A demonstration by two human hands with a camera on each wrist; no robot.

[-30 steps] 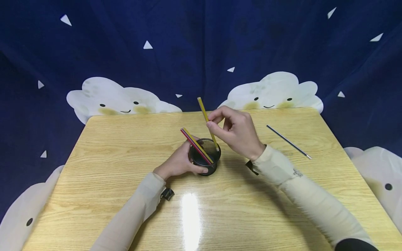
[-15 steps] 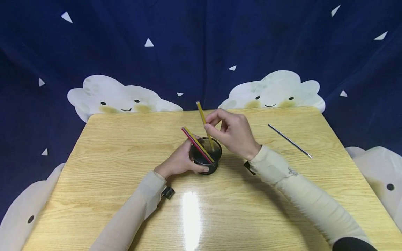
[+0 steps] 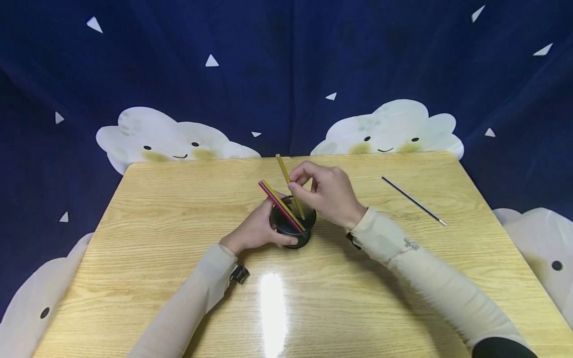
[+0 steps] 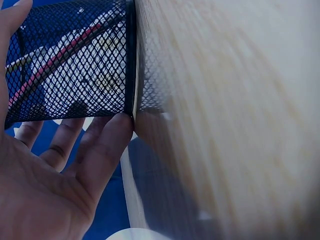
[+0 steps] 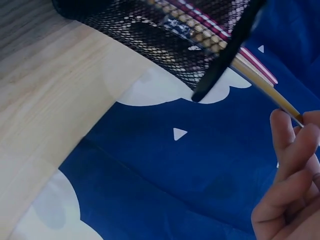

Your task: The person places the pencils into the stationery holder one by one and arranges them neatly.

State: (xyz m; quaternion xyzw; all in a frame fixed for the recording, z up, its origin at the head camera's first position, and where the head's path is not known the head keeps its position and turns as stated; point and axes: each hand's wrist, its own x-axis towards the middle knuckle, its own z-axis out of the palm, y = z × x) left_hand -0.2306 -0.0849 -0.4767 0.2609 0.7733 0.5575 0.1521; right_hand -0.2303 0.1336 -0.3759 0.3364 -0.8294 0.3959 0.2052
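Note:
A black mesh pen cup (image 3: pixel 293 241) stands on the table, and my left hand (image 3: pixel 255 228) grips it from the left, thumb across the front. In the left wrist view the fingers of my left hand (image 4: pixel 65 165) curl round the mesh wall near its base. Red and yellow striped pencils (image 3: pixel 277 203) lean in the cup toward the upper left. My right hand (image 3: pixel 327 191) pinches a yellow pencil (image 3: pixel 283 166) between thumb and fingertips, its lower end inside the cup. The right wrist view has this yellow pencil (image 5: pixel 267 89) passing over the cup's rim.
A dark blue striped pencil (image 3: pixel 414 201) lies on the wooden table (image 3: pixel 179 214), right of my right hand. A navy curtain (image 3: pixel 286 74) printed with clouds and white triangles hangs behind the table's far edge.
My right hand has moved down and slightly left, bringing the yellow pencil deeper into the cup. My left hand keeps its grip on the cup.

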